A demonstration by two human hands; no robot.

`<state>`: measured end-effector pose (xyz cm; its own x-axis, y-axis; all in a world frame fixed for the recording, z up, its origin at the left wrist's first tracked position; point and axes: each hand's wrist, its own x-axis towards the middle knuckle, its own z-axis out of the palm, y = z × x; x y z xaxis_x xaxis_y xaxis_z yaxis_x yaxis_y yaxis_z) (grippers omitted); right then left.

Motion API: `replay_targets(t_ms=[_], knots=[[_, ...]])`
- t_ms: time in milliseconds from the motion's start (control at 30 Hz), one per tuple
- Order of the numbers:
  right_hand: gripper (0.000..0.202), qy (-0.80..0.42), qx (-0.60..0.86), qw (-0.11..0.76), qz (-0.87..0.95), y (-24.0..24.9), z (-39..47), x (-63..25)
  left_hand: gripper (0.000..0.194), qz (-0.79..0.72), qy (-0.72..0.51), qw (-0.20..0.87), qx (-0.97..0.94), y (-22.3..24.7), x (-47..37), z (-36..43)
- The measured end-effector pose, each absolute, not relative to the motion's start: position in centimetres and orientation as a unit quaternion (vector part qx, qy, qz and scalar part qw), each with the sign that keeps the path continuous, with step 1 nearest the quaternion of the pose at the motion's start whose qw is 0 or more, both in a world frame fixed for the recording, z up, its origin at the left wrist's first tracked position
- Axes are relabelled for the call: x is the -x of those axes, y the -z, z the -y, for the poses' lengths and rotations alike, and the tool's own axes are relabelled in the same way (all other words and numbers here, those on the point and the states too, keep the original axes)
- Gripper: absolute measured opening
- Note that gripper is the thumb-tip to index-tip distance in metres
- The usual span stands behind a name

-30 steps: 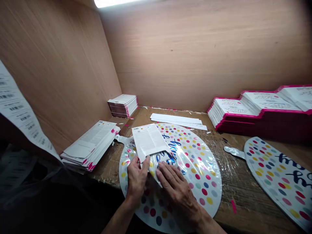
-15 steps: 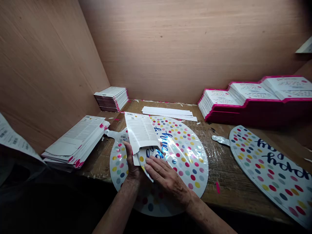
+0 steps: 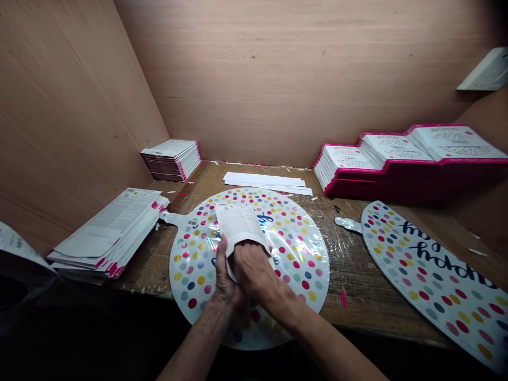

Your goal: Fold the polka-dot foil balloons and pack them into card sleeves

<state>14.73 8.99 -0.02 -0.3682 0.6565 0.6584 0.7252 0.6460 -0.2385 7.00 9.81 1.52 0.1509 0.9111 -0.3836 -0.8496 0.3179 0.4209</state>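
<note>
A flat round foil balloon [image 3: 293,248] with coloured dots and blue lettering lies on the wooden bench in front of me. On top of it sits a white printed card sleeve [image 3: 238,225]. My left hand [image 3: 223,275] grips the sleeve's near left edge. My right hand [image 3: 252,270] presses into the sleeve's near opening, over a folded foil piece that is mostly hidden under my fingers.
A stack of flat sleeves [image 3: 113,227] lies at the left, a smaller stack [image 3: 172,157] in the back corner. White strips [image 3: 265,182] lie behind the balloon. Pink-edged packs [image 3: 400,159] stand at the right. Another dotted balloon [image 3: 432,275] lies at the right front. Wooden walls enclose the bench.
The sleeve has come down flatter onto the balloon. My right hand has pushed the folded foil piece further into the sleeve, so less of it shows. The camera shifted slightly.
</note>
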Motion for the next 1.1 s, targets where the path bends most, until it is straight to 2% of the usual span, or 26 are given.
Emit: replay_targets(t_ms=[67, 133, 167, 233, 300, 367, 467, 533, 767, 1100], knots=[[0.045, 0.067, 0.393, 0.349, 0.848, -0.3, -7.0, -15.6, 0.055, -0.393, -0.54, 0.732, -0.135, -2.1, -4.4, -10.1], [0.044, 0.086, 0.371, 0.326, 0.865, 0.2, -4.6, -17.0, 0.049, -0.545, -0.405, 0.672, -0.297, -2.9, -1.7, -10.3], [0.042, 0.084, 0.367, 0.317, 0.87, 0.5, -3.5, -17.7, 0.049, -0.624, -0.322, 0.596, -0.389, -3.3, -0.7, -10.5], [0.036, 0.059, 0.363, 0.31, 0.877, 1.2, -1.8, -19.1, 0.048, -0.736, -0.225, 0.35, -0.535, -4.0, 0.2, -11.3], [0.03, 0.025, 0.35, 0.327, 0.877, 1.4, -1.0, -20.2, 0.042, -0.728, -0.218, 0.133, -0.636, -4.0, -0.7, -12.6], [0.025, -0.005, 0.335, 0.365, 0.869, 0.9, -1.1, -21.4, 0.041, -0.638, -0.204, 0.055, -0.741, -3.1, -2.9, -13.9], [0.019, 0.007, 0.37, 0.4, 0.838, -0.1, -2.1, -23.5, 0.051, -0.496, -0.102, 0.054, -0.861, -0.6, -6.4, -14.4], [0.017, 0.046, 0.416, 0.382, 0.824, -0.2, -2.9, -25.1, 0.052, -0.439, -0.061, 0.057, -0.894, 0.9, -7.7, -13.7], [0.021, 0.056, 0.468, 0.275, 0.838, 1.2, -3.9, -27.5, 0.053, -0.387, -0.066, 0.144, -0.908, 1.8, -7.3, -11.7], [0.02, 0.056, 0.402, 0.156, 0.901, 1.1, -4.2, -27.7, 0.048, -0.39, -0.114, 0.176, -0.897, 1.7, -7.3, -10.4]])
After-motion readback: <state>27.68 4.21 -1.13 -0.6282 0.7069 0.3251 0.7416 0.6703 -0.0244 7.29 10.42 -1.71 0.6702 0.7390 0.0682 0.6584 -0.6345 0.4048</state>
